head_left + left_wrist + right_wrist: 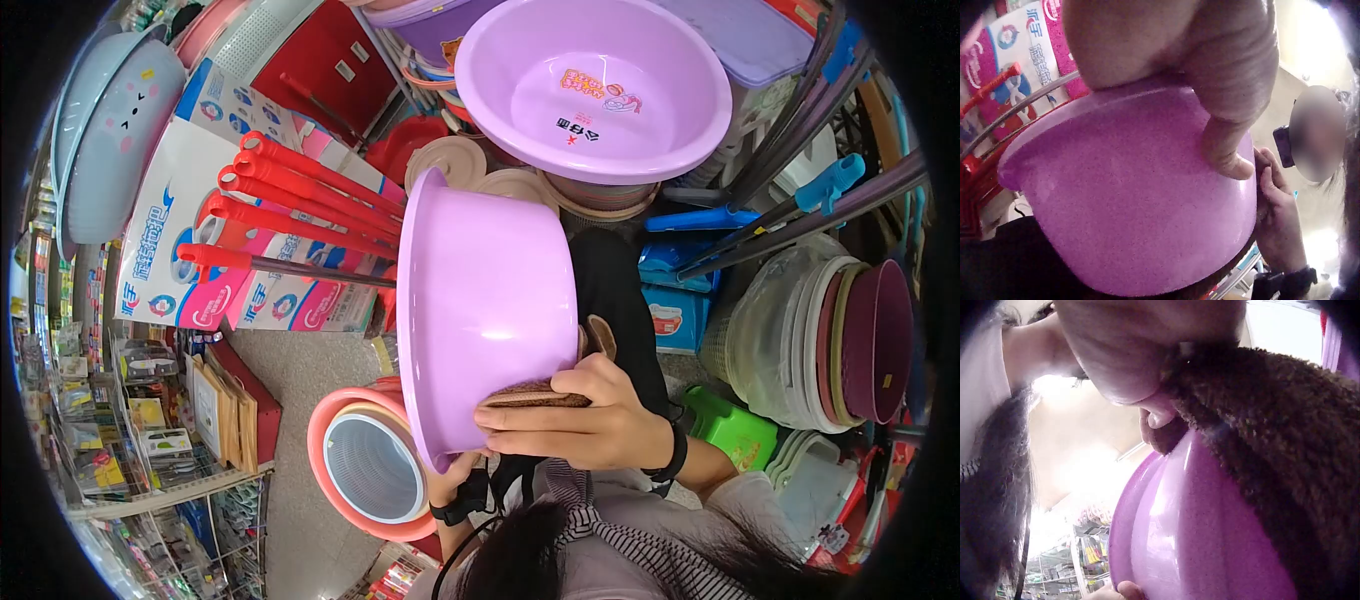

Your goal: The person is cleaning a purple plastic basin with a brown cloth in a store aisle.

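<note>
We are finding the purple basin (490, 310) tilted sideways, the left hand (453, 480) gripping its rim; the right hand (595, 425), fingers nearly straight, is pinching brown fluffy cloth (535, 396) against it. We are judging wiping underway; areas done or left: undeterminable.

The nearer purple basin (495, 310) looks like smooth, glossy plastic, the brown cloth (1291, 444) (quite fuzzy) matt.

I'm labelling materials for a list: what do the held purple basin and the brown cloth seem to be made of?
The purple basin looks like smooth, glossy moulded plastic, given the bright reflections on its curved wall. The brown cloth looks like matte pile fabric, judging by its short fuzzy tufts; whether it is plush or microfibre, I cannot tell.
</note>
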A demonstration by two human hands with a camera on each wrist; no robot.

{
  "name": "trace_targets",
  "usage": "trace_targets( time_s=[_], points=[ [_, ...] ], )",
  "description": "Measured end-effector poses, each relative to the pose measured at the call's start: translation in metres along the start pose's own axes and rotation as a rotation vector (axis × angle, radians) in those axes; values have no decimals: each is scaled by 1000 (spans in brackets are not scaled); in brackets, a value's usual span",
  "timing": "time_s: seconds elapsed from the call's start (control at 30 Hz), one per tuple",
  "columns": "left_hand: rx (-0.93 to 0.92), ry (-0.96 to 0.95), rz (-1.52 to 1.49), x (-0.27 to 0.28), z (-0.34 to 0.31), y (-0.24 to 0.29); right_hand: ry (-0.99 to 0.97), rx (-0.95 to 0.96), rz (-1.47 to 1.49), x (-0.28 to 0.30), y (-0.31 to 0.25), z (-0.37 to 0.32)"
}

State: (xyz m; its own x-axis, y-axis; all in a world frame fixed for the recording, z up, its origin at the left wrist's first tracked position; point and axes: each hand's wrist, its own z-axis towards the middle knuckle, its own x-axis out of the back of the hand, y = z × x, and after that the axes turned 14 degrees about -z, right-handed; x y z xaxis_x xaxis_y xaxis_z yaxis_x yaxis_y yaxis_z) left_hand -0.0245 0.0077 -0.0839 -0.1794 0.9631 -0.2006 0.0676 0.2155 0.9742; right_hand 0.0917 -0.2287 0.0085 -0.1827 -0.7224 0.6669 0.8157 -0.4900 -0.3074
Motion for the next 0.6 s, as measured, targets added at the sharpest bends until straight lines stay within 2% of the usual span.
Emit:
trace_targets(
  time_s=[0.07,0.1,0.17,0.23,0.3,0.43,0.6],
  points=[
    [105,-123,92,30,-8,-28,-41,-39,28,11,5,2],
    [109,-126,91,29,-7,-30,-57,-78,11,16,12,6],
    [-30,-145,148,24,0,-32,90,-278,-21,17,28,19],
    [-67,-114,147,14,5,-31,178,-447,-76,17,36,31],
    [-93,-67,134,6,8,-27,164,-444,-85,12,40,33],
    [-102,25,117,0,7,-17,43,-321,-52,7,23,29],
    [-93,117,147,-8,6,15,90,-268,-147,-2,4,17]
  ],
)
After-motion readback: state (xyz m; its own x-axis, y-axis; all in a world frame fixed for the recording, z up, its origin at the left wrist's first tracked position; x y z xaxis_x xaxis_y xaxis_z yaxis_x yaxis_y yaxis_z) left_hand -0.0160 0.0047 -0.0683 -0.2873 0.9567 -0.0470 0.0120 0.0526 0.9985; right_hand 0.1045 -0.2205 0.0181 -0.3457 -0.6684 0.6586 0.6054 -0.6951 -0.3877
